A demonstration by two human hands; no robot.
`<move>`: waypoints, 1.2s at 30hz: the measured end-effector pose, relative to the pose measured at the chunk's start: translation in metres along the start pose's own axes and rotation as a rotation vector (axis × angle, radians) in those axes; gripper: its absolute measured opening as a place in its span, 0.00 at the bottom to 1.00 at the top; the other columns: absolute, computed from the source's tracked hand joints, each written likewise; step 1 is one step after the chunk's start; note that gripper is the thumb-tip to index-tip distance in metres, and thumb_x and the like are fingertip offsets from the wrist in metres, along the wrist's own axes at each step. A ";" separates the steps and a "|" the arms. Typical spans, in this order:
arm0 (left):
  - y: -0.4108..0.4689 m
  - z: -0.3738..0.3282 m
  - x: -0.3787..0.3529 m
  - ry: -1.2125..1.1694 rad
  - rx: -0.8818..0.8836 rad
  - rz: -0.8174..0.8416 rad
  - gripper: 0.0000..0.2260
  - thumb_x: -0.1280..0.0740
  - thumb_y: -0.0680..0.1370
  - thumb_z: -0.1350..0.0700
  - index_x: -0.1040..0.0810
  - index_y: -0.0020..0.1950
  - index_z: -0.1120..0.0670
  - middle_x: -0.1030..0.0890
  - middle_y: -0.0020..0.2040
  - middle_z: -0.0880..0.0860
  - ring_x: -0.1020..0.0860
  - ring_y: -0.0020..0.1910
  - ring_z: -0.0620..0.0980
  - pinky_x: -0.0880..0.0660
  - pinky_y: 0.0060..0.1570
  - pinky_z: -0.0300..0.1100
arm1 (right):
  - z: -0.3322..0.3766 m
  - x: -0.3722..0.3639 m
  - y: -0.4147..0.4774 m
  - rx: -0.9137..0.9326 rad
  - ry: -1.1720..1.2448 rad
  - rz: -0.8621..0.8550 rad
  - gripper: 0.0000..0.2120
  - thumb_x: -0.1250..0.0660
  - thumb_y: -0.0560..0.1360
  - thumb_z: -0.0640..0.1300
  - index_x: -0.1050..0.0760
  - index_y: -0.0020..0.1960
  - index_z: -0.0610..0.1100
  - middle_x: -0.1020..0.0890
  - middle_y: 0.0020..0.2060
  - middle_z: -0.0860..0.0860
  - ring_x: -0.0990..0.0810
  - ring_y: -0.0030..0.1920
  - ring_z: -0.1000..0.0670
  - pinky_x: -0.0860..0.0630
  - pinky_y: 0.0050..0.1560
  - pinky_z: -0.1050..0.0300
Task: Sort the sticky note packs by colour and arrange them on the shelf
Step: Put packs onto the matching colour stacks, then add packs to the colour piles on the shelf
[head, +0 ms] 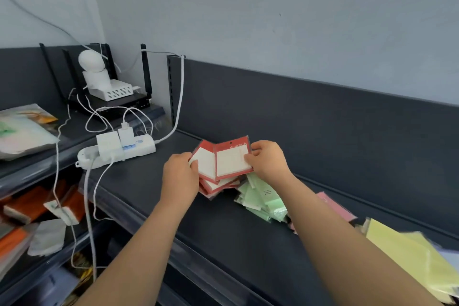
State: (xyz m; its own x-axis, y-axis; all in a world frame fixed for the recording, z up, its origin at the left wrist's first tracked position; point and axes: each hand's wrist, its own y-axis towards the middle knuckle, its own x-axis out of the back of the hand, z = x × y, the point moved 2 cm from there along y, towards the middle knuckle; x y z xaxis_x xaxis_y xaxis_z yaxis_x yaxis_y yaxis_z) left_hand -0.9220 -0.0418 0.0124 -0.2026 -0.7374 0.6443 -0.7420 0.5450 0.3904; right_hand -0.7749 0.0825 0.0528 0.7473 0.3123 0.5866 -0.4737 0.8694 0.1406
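1. At the far left, a neighbouring rack holds a clear plastic bag (22, 131) on its upper level and orange packs (27, 206) on a lower one.
2. Further back stands a black router (116, 105) with upright antennas. A white box with a round-headed white camera (95, 69) sits on top of it.
3. A white power strip (116, 151) lies at the left end of the dark shelf (223, 236), with plugs in it and white cables trailing down.
4. The left hand (178, 176) has its fingers curled round the left edge of a fanned bunch of red packs (213, 182), each a red frame round a cream pad. The bunch is at the far middle of the shelf; I cannot tell whether its lowest pack touches the surface.
5. The right hand (268, 161) pinches the right edge of the front red pack (232, 159), thumb on its face, holding it upright and tilted towards the camera.
6. Just right of the red bunch, under the right wrist, green packs (263, 201) lie in a loose heap on the shelf.
7. A pink pack (335, 206) lies further right, partly hidden by the right forearm.
8. Yellow packs (409, 256) lie blurred at the near right edge.
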 end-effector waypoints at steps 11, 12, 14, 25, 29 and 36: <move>-0.005 0.005 0.014 -0.102 0.063 0.057 0.09 0.44 0.82 0.58 0.24 0.51 0.56 0.23 0.49 0.51 0.26 0.50 0.50 0.34 0.46 0.39 | 0.019 -0.038 0.010 0.113 -0.387 0.144 0.05 0.36 0.74 0.43 0.25 0.46 0.41 0.20 0.40 0.48 0.21 0.41 0.46 0.26 0.37 0.56; -0.005 0.006 0.015 -0.102 0.059 0.063 0.08 0.44 0.82 0.58 0.25 0.50 0.56 0.23 0.48 0.51 0.25 0.50 0.50 0.34 0.45 0.38 | 0.020 -0.040 0.009 0.126 -0.403 0.144 0.06 0.36 0.75 0.43 0.24 0.49 0.42 0.19 0.43 0.48 0.21 0.44 0.46 0.25 0.40 0.55; -0.006 0.006 0.016 -0.101 0.050 0.071 0.07 0.41 0.81 0.57 0.24 0.52 0.55 0.24 0.49 0.49 0.25 0.49 0.48 0.34 0.46 0.38 | 0.022 -0.042 0.008 0.153 -0.424 0.134 0.07 0.37 0.76 0.43 0.24 0.51 0.42 0.19 0.46 0.48 0.21 0.46 0.45 0.25 0.40 0.56; -0.015 -0.032 0.025 0.153 -0.230 0.010 0.15 0.38 0.80 0.54 0.24 0.65 0.54 0.22 0.62 0.53 0.25 0.57 0.56 0.30 0.56 0.48 | 0.016 0.011 -0.024 0.217 -0.478 0.006 0.15 0.39 0.78 0.47 0.26 0.61 0.39 0.19 0.55 0.45 0.21 0.52 0.43 0.22 0.52 0.48; -0.032 -0.066 0.009 0.129 -0.427 -0.006 0.10 0.35 0.78 0.57 0.18 0.57 0.55 0.17 0.54 0.53 0.21 0.52 0.57 0.28 0.52 0.49 | -0.004 0.053 -0.052 0.168 -0.514 -0.081 0.16 0.39 0.79 0.48 0.27 0.62 0.40 0.21 0.57 0.46 0.21 0.52 0.44 0.23 0.52 0.48; -0.092 -0.134 -0.024 0.065 -0.627 0.075 0.11 0.33 0.76 0.56 0.18 0.58 0.56 0.16 0.52 0.53 0.19 0.49 0.56 0.25 0.51 0.49 | -0.053 0.124 -0.112 0.058 -0.543 -0.211 0.17 0.39 0.79 0.48 0.28 0.64 0.40 0.23 0.61 0.46 0.23 0.56 0.45 0.25 0.55 0.49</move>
State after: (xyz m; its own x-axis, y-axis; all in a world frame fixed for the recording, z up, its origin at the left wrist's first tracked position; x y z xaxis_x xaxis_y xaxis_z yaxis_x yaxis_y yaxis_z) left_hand -0.7631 -0.0211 0.0493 -0.1861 -0.6729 0.7159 -0.2079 0.7391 0.6407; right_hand -0.6045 0.0438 0.0678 0.4893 -0.1192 0.8639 -0.3769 0.8644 0.3328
